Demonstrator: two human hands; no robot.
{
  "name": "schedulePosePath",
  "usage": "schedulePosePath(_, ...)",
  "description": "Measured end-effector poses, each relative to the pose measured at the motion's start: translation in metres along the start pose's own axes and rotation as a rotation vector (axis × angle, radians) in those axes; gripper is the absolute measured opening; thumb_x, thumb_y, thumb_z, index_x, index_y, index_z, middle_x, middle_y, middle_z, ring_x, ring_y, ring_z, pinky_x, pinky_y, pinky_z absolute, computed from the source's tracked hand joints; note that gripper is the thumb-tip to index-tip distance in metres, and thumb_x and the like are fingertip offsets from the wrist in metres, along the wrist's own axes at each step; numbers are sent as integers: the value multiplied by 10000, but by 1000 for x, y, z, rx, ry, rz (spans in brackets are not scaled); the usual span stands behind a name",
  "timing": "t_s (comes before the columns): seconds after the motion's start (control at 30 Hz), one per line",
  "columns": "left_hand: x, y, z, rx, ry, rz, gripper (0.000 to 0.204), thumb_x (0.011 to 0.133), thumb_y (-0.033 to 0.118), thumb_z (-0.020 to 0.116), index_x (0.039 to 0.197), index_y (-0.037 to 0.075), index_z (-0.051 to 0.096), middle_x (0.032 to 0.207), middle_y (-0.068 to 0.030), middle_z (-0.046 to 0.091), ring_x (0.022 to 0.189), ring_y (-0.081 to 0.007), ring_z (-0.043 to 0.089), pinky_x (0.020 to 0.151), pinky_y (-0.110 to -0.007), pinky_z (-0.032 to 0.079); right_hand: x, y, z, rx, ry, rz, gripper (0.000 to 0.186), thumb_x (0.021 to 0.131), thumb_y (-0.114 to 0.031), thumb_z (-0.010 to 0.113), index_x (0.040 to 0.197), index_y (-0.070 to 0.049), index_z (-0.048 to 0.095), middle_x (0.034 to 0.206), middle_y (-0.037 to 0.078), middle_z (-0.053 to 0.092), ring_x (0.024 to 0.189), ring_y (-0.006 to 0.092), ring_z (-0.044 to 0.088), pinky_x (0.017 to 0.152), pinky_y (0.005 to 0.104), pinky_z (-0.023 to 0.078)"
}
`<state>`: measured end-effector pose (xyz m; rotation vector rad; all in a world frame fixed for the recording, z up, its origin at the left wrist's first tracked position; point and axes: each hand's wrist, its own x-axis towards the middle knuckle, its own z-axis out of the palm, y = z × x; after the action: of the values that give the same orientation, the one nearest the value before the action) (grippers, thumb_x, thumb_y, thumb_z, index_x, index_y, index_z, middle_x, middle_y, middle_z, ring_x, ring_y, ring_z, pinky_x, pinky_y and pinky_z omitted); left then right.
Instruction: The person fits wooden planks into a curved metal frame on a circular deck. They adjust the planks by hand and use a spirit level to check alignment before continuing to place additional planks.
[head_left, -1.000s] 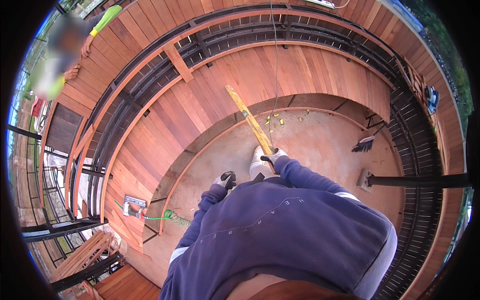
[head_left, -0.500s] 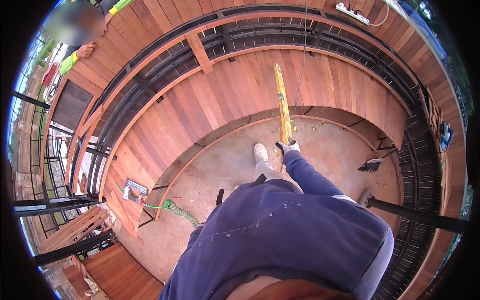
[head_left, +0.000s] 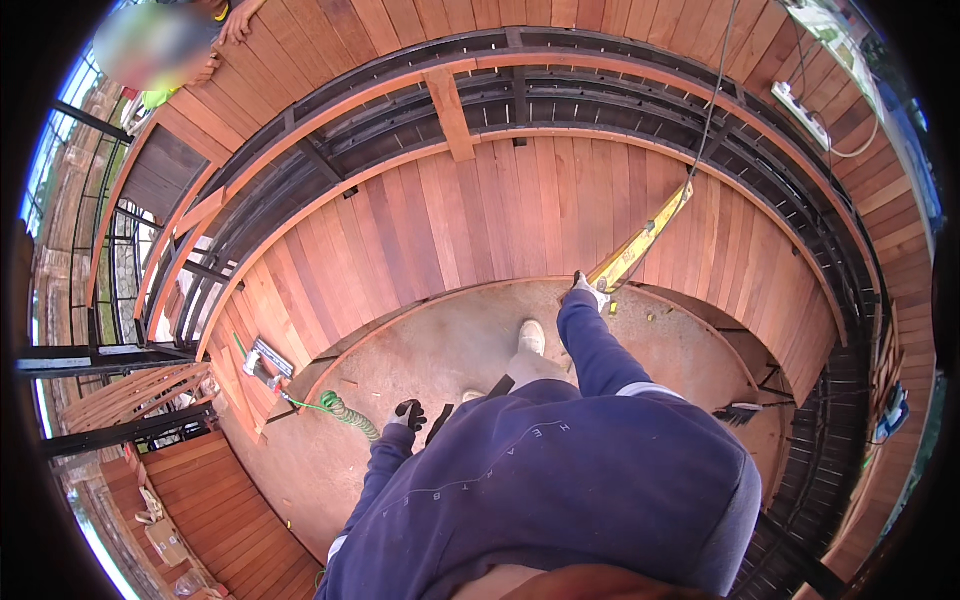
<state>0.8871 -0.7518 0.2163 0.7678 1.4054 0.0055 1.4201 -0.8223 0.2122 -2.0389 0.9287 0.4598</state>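
A long yellow spirit level (head_left: 640, 240) slants over the curved reddish wooden bench (head_left: 440, 230), its far end at the back of the seat. My right hand (head_left: 588, 291), in a grey and black glove, is closed around the level's near end, by the bench's front edge. My left hand (head_left: 407, 414), gloved in the same colours, hangs low beside my body with its fingers a little apart and nothing visible in it. Near it, a green coiled air hose (head_left: 345, 412) leads to a nail gun (head_left: 268, 364) lying on the bench's left end.
Black metal framing (head_left: 590, 100) curves behind the bench. A power strip (head_left: 800, 115) with cables lies on the upper boards at right. Another person's hand (head_left: 238, 22) rests on the boards at upper left. A brush (head_left: 738, 411) lies on the floor at right.
The level has swung to the right along with my right hand. My left hand has come into view. The view has turned left, and the other person's hands have shifted on the boards.
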Motion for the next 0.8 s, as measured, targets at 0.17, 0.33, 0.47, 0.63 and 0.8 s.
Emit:
schedulePosePath(0.17,-49,-9,22,-51,202,-48,372,936,360,624,1224,129,581,952,-78,680,769,-234,689,596,-356,491,26,-29,35,-77,-128,56,799,744,-346,846,1303,28,414,1165,200,643,989,318,681,855,400,550)
schedulePosePath(0.33,-76,-65,21,-125,241,-205,388,941,357,609,1242,112,587,997,-107,695,747,-251,699,585,-386,521,100,0,99,-107,-256,44,765,740,-289,858,1302,13,436,1157,172,654,982,284,683,832,424,552)
schedulePosePath(0.47,-107,-88,50,-31,251,-241,409,955,375,591,1263,107,568,999,-106,691,749,-254,699,580,-385,520,104,3,116,-85,-408,61,550,816,-304,774,1243,-52,535,1094,120,685,984,264,677,802,447,544)
schedulePosePath(0.63,-106,-79,64,-160,263,-272,347,954,361,588,1205,121,577,965,-79,673,762,-239,676,588,-375,503,184,43,152,-62,-564,1,358,912,-396,628,1116,-102,609,906,98,644,748,288,633,609,431,522)
schedulePosePath(0.8,-71,-63,60,-250,170,-159,366,952,313,636,1238,95,570,1019,-124,668,785,-247,656,677,-393,552,218,52,156,-649,-537,-265,374,921,-444,591,1049,-96,641,884,109,648,691,282,642,606,412,531)
